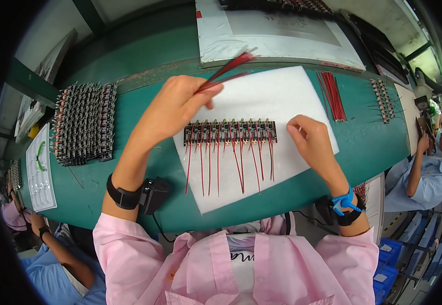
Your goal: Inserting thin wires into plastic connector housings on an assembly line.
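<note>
My left hand [180, 104] is closed around a bundle of thin red and black wires [235, 63], which fans out to the upper right. Below it, a row of small circuit boards [229, 131] lies on a white foam sheet [287, 86]. Several red wires [241, 170] trail from the row toward me across the foam. Just off the row's right end is my right hand [312, 140], its fingers curled and thumb near the index finger. Whether something small sits in that pinch I cannot make out.
A thick stack of circuit board strips [84, 124] stands at the left of the green table [180, 203]. More red wires [334, 96] and a small board strip [382, 100] lie at the right. A white tray [40, 173] is far left. Co-workers [424, 168] sit at both sides.
</note>
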`<action>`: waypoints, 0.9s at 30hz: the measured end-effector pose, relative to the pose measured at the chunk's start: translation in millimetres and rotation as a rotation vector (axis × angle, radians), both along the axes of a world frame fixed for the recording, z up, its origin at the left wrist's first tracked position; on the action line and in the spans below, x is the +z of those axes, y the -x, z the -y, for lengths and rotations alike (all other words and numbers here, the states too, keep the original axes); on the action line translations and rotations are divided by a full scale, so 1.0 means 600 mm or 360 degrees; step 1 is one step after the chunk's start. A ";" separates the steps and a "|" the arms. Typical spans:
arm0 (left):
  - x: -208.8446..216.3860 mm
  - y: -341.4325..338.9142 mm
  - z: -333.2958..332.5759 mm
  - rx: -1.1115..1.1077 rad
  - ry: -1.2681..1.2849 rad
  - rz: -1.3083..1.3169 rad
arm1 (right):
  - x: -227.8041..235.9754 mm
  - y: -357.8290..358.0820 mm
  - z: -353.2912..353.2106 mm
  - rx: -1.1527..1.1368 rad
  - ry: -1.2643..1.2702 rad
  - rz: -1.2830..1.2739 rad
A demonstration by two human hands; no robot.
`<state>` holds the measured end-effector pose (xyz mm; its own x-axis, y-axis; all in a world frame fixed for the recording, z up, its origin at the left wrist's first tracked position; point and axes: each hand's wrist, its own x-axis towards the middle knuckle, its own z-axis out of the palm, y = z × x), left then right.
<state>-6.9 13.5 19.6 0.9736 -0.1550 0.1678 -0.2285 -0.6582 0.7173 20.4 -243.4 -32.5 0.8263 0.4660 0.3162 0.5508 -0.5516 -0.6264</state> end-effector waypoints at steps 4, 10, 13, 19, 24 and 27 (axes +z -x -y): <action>0.018 0.031 -0.008 0.0228 -0.0059 -0.0230 | -0.002 0.004 -0.001 -0.0038 0.0124 -0.0298; -0.035 0.080 -0.056 0.0505 -0.0082 -0.0270 | -0.004 -0.006 -0.015 -0.0105 -0.0018 -0.0957; -0.067 0.094 -0.069 0.0547 0.0057 -0.0367 | -0.005 -0.013 -0.021 -0.0130 -0.0026 -0.1093; -0.102 0.093 -0.069 0.0480 0.0276 -0.0457 | -0.010 -0.014 -0.030 -0.0154 -0.0107 -0.1277; -0.081 0.090 -0.058 0.0591 0.0448 -0.0704 | -0.006 -0.010 -0.026 -0.0108 -0.0424 -0.1484; -0.070 0.094 -0.057 0.0624 0.0530 -0.0781 | 0.000 -0.005 -0.024 -0.0042 -0.0651 -0.1745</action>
<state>-63.2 47.8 -22.5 0.9225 0.2058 -0.3267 0.3813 -0.3536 0.8541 23.4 -229.0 -32.4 0.7578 0.4730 -0.4494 -0.4032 -0.2020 -0.8925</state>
